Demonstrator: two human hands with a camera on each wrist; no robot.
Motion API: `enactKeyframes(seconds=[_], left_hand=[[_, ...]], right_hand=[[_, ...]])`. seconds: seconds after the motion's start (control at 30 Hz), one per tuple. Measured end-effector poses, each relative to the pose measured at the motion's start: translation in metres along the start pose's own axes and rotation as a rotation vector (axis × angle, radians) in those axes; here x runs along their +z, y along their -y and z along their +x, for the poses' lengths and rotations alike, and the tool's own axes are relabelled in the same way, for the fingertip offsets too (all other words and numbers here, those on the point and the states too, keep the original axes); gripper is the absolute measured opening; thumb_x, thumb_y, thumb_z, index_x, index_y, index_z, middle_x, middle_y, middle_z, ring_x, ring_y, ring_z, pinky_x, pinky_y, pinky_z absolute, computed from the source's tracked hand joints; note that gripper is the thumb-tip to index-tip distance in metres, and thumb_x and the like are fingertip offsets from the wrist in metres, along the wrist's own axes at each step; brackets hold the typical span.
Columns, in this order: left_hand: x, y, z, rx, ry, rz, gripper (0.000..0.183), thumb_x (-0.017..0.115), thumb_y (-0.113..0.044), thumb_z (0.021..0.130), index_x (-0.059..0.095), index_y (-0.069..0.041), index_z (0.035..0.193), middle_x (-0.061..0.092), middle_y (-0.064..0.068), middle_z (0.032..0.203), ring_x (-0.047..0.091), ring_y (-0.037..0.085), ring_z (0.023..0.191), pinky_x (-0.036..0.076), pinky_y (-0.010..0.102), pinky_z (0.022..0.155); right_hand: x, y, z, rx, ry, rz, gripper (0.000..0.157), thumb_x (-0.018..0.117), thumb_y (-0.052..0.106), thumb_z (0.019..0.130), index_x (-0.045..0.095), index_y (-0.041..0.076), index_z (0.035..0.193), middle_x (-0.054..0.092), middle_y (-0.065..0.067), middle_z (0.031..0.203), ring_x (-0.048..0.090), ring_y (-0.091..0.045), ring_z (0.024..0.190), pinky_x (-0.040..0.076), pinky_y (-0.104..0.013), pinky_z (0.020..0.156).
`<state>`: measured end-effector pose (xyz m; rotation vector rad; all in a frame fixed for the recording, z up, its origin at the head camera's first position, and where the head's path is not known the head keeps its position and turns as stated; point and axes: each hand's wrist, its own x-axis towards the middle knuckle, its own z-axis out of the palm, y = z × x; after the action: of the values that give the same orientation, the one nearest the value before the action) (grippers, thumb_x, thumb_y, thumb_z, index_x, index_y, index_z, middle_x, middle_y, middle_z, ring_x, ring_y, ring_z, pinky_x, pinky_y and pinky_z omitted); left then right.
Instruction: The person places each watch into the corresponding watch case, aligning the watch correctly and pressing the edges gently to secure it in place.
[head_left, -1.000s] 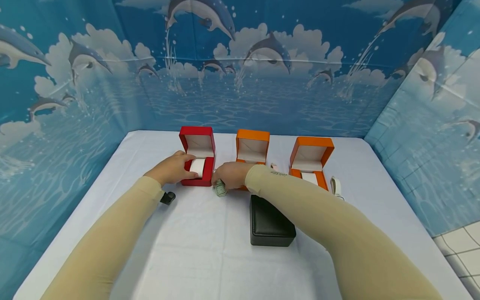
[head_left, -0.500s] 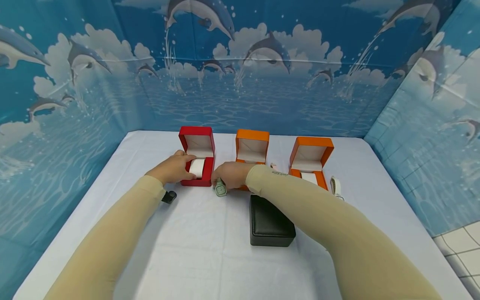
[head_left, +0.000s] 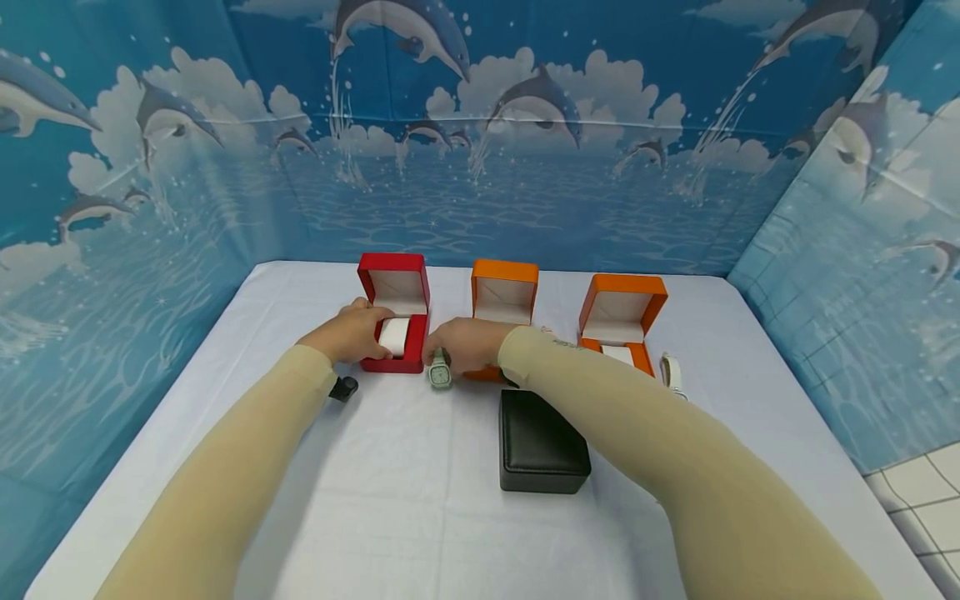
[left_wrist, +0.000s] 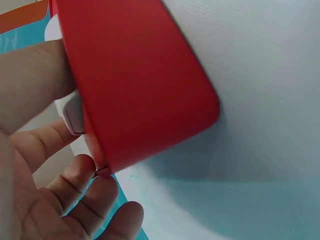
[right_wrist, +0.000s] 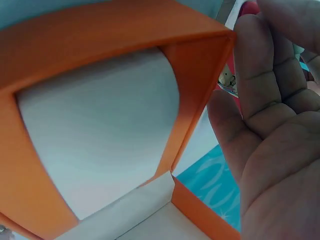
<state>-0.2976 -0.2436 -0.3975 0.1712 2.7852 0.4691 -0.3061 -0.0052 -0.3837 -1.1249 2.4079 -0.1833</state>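
L hand (head_left: 352,332) pinching white cushion (head_left: 394,336) in red box (head_left: 415,346), R hand (head_left: 467,343) gripping grn watch (head_left: 440,375) at its approx 7 o'clock, red box at 9, orange box (head_left: 506,269) lid up at 1, blk box (head_left: 545,442) at 5

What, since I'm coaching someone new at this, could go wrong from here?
The green watch might slip: the right hand holds it by the strap, dial sticking out. That hand is also close to the middle orange box, whose open lid it could bump. The left hand grips the white cushion; pulling might tip the red box.
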Motion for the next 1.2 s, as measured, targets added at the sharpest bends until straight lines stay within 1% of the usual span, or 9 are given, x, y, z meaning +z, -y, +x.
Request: enactKeyframes(seconds=[0.13,0.23,0.43,0.57,0.67,0.87,1.0,1.2], left_hand=[[-0.002,-0.002,0.000,-0.004,0.004,0.010,0.079,0.086,-0.031,0.086,0.050,-0.015,0.153,0.046,0.017,0.140,0.043,0.035,0.131,0.057,0.056,0.101],[-0.003,-0.003,0.001,0.001,0.004,0.017,0.077,0.086,-0.031,0.085,0.051,-0.015,0.152,0.046,0.017,0.141,0.042,0.036,0.131,0.057,0.055,0.100],[-0.004,-0.004,-0.001,0.019,-0.008,0.019,0.075,0.088,-0.031,0.082,0.054,-0.016,0.147,0.048,0.013,0.141,0.041,0.034,0.132,0.059,0.053,0.097],[-0.003,-0.003,-0.002,0.043,-0.025,0.026,0.078,0.091,-0.033,0.080,0.054,-0.014,0.146,0.051,0.011,0.140,0.043,0.035,0.132,0.062,0.051,0.093],[-0.003,-0.002,-0.002,0.063,-0.044,0.029,0.079,0.092,-0.035,0.078,0.054,-0.013,0.144,0.054,0.011,0.138,0.044,0.034,0.131,0.062,0.049,0.091],[-0.002,0.000,-0.004,0.084,-0.065,0.013,0.077,0.091,-0.035,0.079,0.053,-0.012,0.143,0.057,0.010,0.136,0.047,0.032,0.128,0.062,0.048,0.091],[-0.001,0.001,-0.004,0.082,-0.073,-0.008,0.078,0.090,-0.033,0.081,0.050,-0.012,0.145,0.055,0.010,0.138,0.047,0.032,0.128,0.062,0.049,0.092],[-0.004,0.001,-0.009,0.091,-0.106,-0.034,0.084,0.091,-0.031,0.081,0.046,-0.011,0.149,0.052,0.010,0.144,0.046,0.032,0.132,0.059,0.053,0.100]], right_hand=[[-0.006,-0.001,-0.007,-0.023,-0.004,0.073,0.040,0.075,0.004,0.094,0.072,0.023,0.129,0.068,0.004,0.124,0.061,-0.017,0.110,0.059,-0.027,0.089],[-0.011,0.001,-0.013,-0.034,-0.017,0.101,0.040,0.076,0.004,0.093,0.072,0.020,0.129,0.068,0.004,0.116,0.062,-0.018,0.102,0.059,-0.026,0.084],[-0.016,0.001,-0.020,-0.040,-0.040,0.077,0.035,0.079,0.010,0.094,0.071,0.020,0.127,0.069,0.002,0.111,0.063,-0.017,0.099,0.058,-0.024,0.083],[-0.019,-0.001,-0.024,-0.010,-0.040,0.082,0.034,0.079,0.016,0.095,0.070,0.021,0.128,0.069,0.001,0.110,0.063,-0.018,0.099,0.058,-0.025,0.077],[-0.021,-0.002,-0.027,0.012,-0.041,0.090,0.034,0.078,0.019,0.097,0.069,0.022,0.130,0.069,0.003,0.109,0.063,-0.018,0.099,0.059,-0.026,0.075],[-0.022,-0.005,-0.030,0.018,-0.068,0.108,0.033,0.078,0.019,0.097,0.069,0.021,0.128,0.069,0.003,0.110,0.062,-0.018,0.101,0.058,-0.025,0.080],[-0.022,-0.006,-0.033,0.017,-0.074,0.117,0.032,0.078,0.019,0.097,0.069,0.022,0.128,0.069,0.003,0.110,0.062,-0.018,0.101,0.058,-0.025,0.081],[-0.024,-0.009,-0.037,0.011,-0.083,0.134,0.034,0.077,0.017,0.097,0.068,0.021,0.130,0.069,0.002,0.109,0.062,-0.017,0.100,0.058,-0.026,0.083]])
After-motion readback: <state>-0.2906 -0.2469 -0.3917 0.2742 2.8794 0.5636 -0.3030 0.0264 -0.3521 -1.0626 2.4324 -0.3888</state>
